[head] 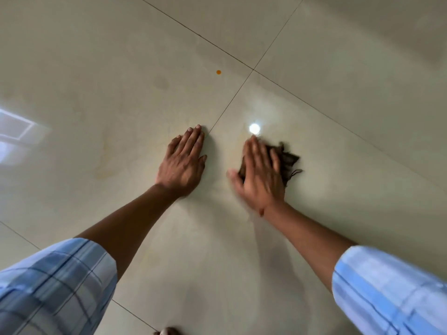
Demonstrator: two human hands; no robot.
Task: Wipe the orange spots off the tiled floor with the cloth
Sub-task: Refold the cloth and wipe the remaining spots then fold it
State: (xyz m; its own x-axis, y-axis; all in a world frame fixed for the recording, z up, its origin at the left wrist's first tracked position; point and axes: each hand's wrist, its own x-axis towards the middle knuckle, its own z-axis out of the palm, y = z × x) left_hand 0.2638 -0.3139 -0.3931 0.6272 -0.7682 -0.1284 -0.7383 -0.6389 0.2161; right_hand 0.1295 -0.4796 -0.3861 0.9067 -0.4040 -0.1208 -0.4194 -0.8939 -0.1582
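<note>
A small round orange spot [218, 72] sits on the glossy beige tiled floor [121, 68], well beyond both hands and just left of a grout line. My right hand [260, 175] presses flat on a dark brown frayed cloth [289, 160], fingers straight and blurred by motion; the cloth sticks out to the right of the hand. My left hand [185, 163] rests flat on the tile with straight fingers, holding nothing. A faint yellowish smear [104, 163] marks the tile left of the left hand.
Grout lines [253, 69] cross beyond the hands. A bright lamp reflection [254, 128] glares just past the right fingertips, and a window reflection [17, 131] lies at the left edge. Toes [169, 331] show at the bottom edge.
</note>
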